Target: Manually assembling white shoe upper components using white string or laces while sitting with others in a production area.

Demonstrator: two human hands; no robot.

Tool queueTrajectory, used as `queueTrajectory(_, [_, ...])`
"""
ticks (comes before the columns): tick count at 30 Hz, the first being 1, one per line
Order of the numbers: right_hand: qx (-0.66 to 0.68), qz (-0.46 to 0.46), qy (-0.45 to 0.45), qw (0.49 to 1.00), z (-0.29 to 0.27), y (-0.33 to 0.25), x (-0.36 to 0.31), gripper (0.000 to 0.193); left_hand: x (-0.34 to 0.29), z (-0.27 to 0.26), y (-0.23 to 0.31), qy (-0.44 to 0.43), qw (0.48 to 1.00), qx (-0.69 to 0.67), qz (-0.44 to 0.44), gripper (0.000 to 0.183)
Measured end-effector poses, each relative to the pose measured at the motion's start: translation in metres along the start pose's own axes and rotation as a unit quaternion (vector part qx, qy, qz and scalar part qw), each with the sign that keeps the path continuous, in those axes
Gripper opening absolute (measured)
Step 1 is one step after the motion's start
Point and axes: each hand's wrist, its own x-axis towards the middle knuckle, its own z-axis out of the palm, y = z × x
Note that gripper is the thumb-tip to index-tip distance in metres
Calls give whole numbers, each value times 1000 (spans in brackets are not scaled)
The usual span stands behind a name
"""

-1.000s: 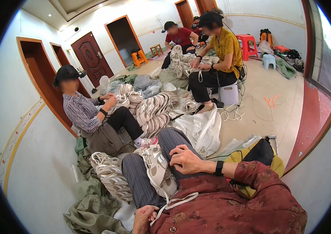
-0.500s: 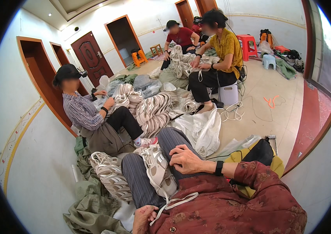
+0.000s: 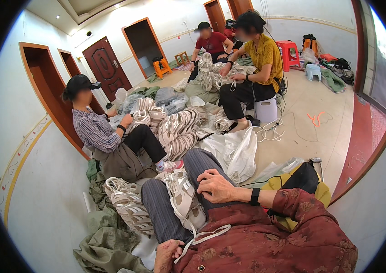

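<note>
A beige-and-white sneaker upper (image 3: 181, 195) lies between my thighs, with more of the same kind under it. Its white lace (image 3: 211, 234) trails over my lap toward my left hand. My left hand (image 3: 169, 253) rests by my left hip with its fingers curled in; the lace end passes beside them, and whether they grip anything is hidden. My right hand (image 3: 216, 186) lies on my right thigh, fingers loosely bent and apart, holding nothing. Left of my left leg is a nested stack of similar shoe uppers (image 3: 129, 204).
Large piles of shoe uppers (image 3: 179, 129) lie ahead beside a white sack (image 3: 234, 152). One person (image 3: 97, 129) sits at front left, another (image 3: 263, 59) on a white stool, a third farther back. Green sacking (image 3: 111, 245) is at my left, a yellow-and-black bag (image 3: 302, 179) at my right.
My hands and the sneaker upper stay in place. The person in yellow and the one in striped sleeves have shifted their hands slightly; the person in red has lifted their head.
</note>
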Motion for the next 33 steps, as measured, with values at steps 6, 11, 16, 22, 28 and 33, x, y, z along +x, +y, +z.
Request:
queueTrajectory(6, [2, 0, 1, 1000, -1, -1, 2, 8, 20, -23, -31, 10, 994, -88, -64, 26])
queueTrajectory(11, [2, -1, 3, 1000, -1, -1, 1, 8, 20, -21, -30, 7, 994, -90, -64, 27])
queueTrajectory(16, [-1, 0, 3, 1000, 0, 0, 1, 8, 20, -21, -31, 8, 994, -92, -61, 27])
queueTrajectory(22, [3, 3, 0, 1000, -1, 0, 0, 8, 8, -8, -11, 9, 998, -54, -42, 24])
queueTrajectory(28, [2, 1, -4, 1000, -1, 0, 0, 9, 2, -2, -3, 15, 999, -30, -30, 21])
queueTrajectory(33, [1, 2, -3, 1000, 0, 0, 1, 9, 2, -2, -3, 12, 999, -40, -31, 22])
